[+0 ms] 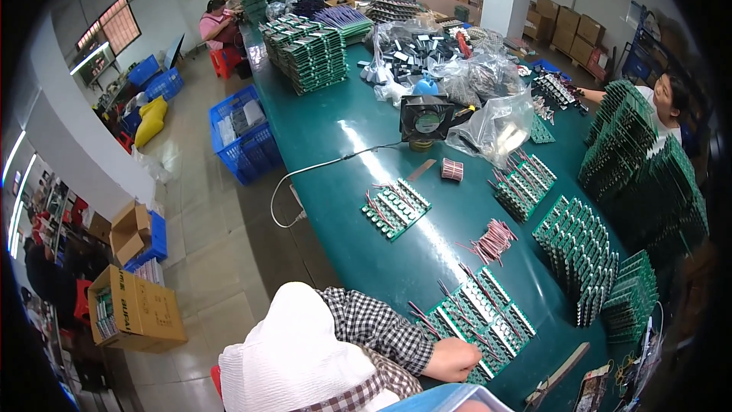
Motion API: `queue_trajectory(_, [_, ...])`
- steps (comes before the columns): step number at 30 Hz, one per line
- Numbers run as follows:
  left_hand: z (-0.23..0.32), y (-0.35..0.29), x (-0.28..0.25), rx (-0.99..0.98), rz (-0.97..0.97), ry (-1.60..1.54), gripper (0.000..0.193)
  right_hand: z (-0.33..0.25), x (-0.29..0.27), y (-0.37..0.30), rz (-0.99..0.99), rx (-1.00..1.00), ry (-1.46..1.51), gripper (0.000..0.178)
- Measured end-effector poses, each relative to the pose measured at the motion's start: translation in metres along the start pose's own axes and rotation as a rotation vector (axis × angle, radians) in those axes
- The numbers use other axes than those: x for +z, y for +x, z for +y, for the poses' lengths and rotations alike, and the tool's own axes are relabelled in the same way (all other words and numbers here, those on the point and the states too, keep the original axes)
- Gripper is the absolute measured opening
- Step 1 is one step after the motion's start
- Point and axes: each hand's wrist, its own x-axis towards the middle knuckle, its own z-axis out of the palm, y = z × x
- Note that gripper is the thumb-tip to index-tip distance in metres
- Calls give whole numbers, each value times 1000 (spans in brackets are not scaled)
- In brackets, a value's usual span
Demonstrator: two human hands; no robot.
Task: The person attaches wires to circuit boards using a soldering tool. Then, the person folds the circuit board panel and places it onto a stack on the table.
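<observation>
My left hand (454, 359), in a black-and-white checked sleeve, rests closed at the near left edge of a green circuit board panel (488, 320). Its fingers are curled, and what they may hold is hidden. Dark red wires lie across this panel among rows of white parts. Beyond it sits a loose bundle of short red wires (494, 243). Farther off are a smaller panel with wires (396, 208) and another wired panel (526, 185). A tied bundle of wires (452, 169) stands between them. My right hand is not in view.
Stacked green boards (577, 255) fill the right side, with a co-worker (667, 103) beyond. A black fan (425, 118) trails a white cable (335, 160). Plastic bags (496, 130) and tall board stacks (305, 53) lie farther back. Blue crates (244, 137) stand left of the table.
</observation>
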Motion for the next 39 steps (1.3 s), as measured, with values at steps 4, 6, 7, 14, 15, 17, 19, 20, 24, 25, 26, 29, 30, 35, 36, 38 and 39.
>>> queue_trajectory(4, [3, 0, -3, 10, 10, -4, 11, -3, 7, -7, 6, 18, 22, 34])
queue_trajectory(6, [5, 0, -4, -13, 14, -11, 10, -6, 13, -12, -37, 43, 29, 33])
queue_trajectory(7, [5, 0, -5, -12, 10, -11, 10, -7, 16, -14, -33, 42, 30, 33])
queue_trajectory(14, [8, -1, -8, -16, -3, -14, 10, -7, 22, -19, -38, 26, 4, 32])
queue_trajectory(15, [8, -2, -8, -16, 3, -13, 10, -8, 21, -20, -63, 47, 30, 32])
queue_trajectory(17, [7, -3, -8, -19, 7, -10, 10, -7, 29, -25, -14, 40, 29, 31])
queue_trajectory(19, [7, -7, -10, -33, 1, -8, 9, -7, 29, -28, 36, 36, 27, 31])
queue_trajectory(20, [7, -6, -11, -33, -5, -10, 9, -6, 27, -28, 11, 38, 37, 31])
queue_trajectory(24, [6, -2, -7, -10, -42, -22, 9, -3, 13, -24, -53, 23, 84, 32])
queue_trajectory(25, [7, 1, -7, -23, -22, -9, 9, -3, 10, -11, -21, 6, 90, 32])
queue_trajectory(26, [7, 2, -5, -29, -26, -10, 9, -6, 2, 6, -294, 65, 111, 33])
queue_trajectory(29, [10, 2, -14, -133, -99, 43, 13, -13, 39, -22, 99, -49, -84, 42])
queue_trajectory(30, [9, 1, -14, -63, 31, 32, 14, -16, 51, -29, 37, 24, 27, 39])
queue_trajectory(35, [24, 10, -22, -134, -77, 30, 9, -59, 37, -22, -59, -286, 55, 34])
queue_trajectory(36, [25, 11, -21, -141, -76, 67, 9, -69, 41, -20, 45, -343, 16, 35])
queue_trajectory(38, [27, 12, -20, -148, -94, 74, 9, -94, 52, -13, 162, -539, -194, 31])
queue_trajectory(39, [28, 11, -21, -144, -93, 73, 9, -108, 56, -12, 156, -620, -246, 29])
